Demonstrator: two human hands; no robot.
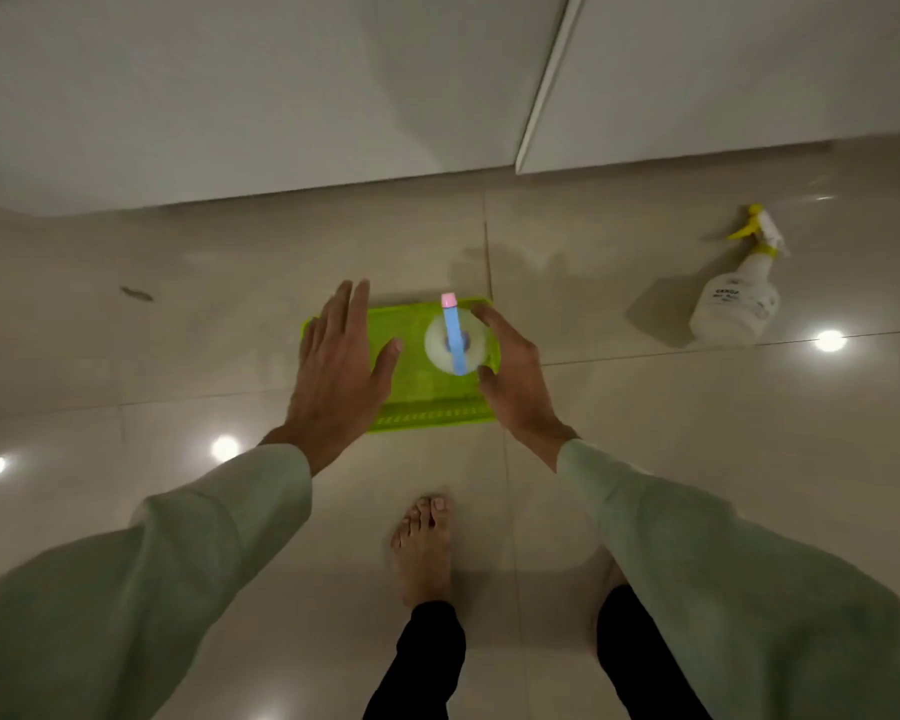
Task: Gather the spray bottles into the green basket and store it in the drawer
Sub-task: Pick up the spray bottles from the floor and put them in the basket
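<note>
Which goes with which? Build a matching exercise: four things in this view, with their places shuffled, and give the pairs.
Things:
1. blue-trigger spray bottle
2. yellow-trigger spray bottle
3. left hand
4. bare foot

Places:
A. over the green basket's left part
B. on the floor tiles near the bottom of the view
C. upright inside the basket
D. on the floor, right of the basket

Pairs: 1-C, 2-D, 3-A, 4-B

My left hand (336,363) and right hand (515,379) are bare, with no rings, watch or gloves visible. Loose, pale grey-green long sleeves (188,553) cover both arms to the wrists. I wear narrow black trousers (422,662), and my foot (423,548) is bare.
</note>
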